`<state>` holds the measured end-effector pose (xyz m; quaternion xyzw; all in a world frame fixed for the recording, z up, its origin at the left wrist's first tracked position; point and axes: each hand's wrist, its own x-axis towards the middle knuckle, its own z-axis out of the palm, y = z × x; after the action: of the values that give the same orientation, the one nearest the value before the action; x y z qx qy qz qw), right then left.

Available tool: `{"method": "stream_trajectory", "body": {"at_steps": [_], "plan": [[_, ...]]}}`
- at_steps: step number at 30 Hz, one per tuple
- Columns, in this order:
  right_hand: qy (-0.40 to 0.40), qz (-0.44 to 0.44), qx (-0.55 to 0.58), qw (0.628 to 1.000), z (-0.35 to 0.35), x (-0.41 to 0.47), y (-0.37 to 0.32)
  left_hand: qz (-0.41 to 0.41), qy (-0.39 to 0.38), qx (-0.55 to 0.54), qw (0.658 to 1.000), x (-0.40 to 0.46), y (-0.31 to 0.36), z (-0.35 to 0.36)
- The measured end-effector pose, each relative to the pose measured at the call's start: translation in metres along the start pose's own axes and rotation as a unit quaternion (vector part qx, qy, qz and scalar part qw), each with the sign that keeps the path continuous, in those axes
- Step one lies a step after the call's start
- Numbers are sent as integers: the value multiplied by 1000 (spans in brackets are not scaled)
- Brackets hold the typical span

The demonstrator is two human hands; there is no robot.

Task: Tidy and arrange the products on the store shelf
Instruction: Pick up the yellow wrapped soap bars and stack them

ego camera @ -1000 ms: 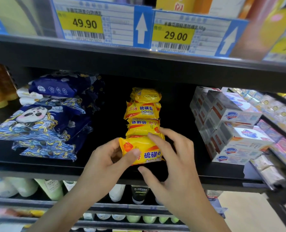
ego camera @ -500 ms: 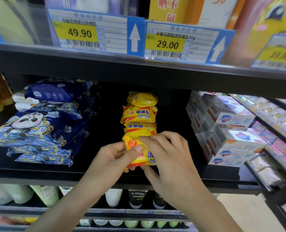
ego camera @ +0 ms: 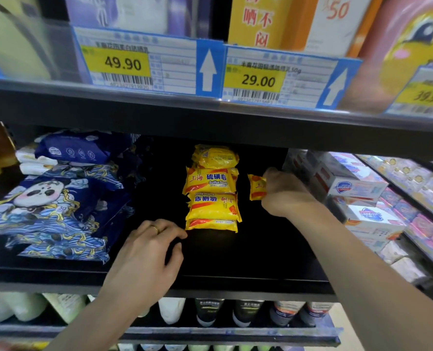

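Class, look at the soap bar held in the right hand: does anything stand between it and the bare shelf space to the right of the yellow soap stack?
Nothing visible does. The right hand holds the sulfur soap bar beside the soap stack, over bare black shelf. The white soap boxes sit farther right.

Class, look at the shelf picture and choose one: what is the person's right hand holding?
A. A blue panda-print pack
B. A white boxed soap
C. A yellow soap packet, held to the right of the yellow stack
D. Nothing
C: the right hand grips a yellow soap packet apart from and to the right of the stack of yellow soap packets, while the left hand holds nothing.
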<state>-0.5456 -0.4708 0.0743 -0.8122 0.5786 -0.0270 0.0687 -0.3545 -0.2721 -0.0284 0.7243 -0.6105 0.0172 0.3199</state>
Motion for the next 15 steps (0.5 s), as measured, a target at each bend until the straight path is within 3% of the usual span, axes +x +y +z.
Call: {"method": "stream_trajectory", "body": {"at_steps": [10, 15], "plan": [[-1, 5, -20, 1000, 27, 40, 3, -16, -1, -24, 1000, 1, -9, 5], [-56, -4, -2, 998, 26, 45, 5, -21, -3, -21, 1000, 2, -11, 6]]}}
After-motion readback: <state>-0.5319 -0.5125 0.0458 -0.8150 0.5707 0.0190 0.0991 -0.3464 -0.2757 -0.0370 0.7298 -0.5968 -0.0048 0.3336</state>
